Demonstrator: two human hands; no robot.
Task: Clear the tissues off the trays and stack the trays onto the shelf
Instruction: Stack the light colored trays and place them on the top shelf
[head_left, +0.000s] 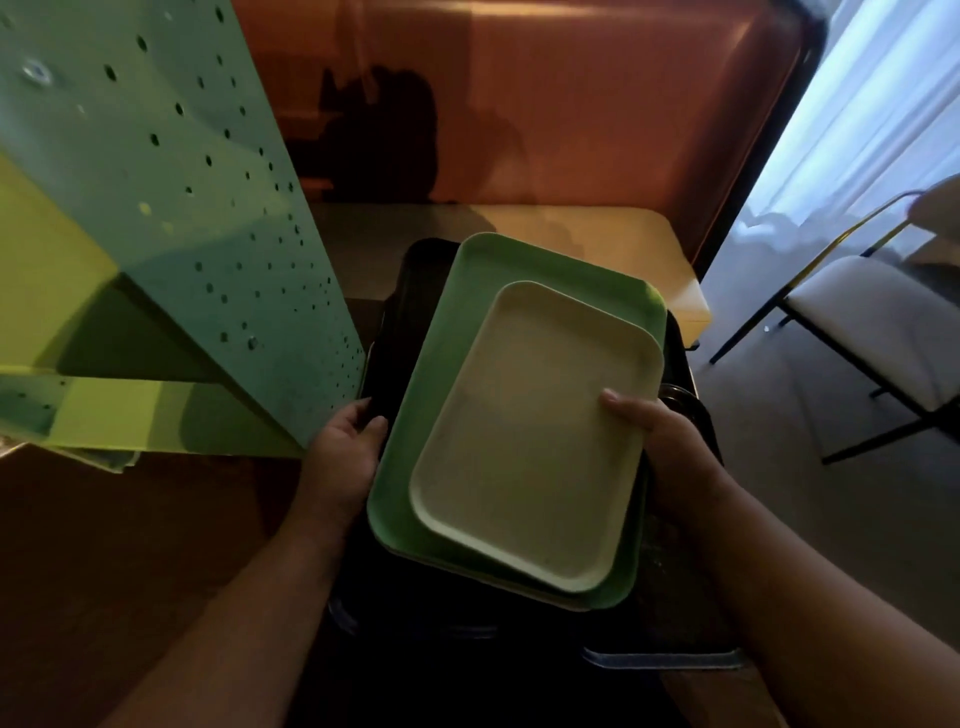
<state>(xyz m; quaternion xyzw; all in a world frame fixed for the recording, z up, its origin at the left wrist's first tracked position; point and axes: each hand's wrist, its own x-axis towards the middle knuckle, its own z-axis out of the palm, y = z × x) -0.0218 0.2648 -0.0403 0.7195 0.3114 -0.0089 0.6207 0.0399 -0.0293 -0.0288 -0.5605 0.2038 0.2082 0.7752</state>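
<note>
Tray stack held between both hands.
The left hand (345, 447) is gripping the black tray (400, 332) edge; the right hand (662, 447) is clasping the cream tray (530, 431) (nested on the green tray (467, 312)).

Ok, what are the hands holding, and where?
A stack of trays, cream tray topmost: left hand grips its left edge, right hand its right edge.
</note>
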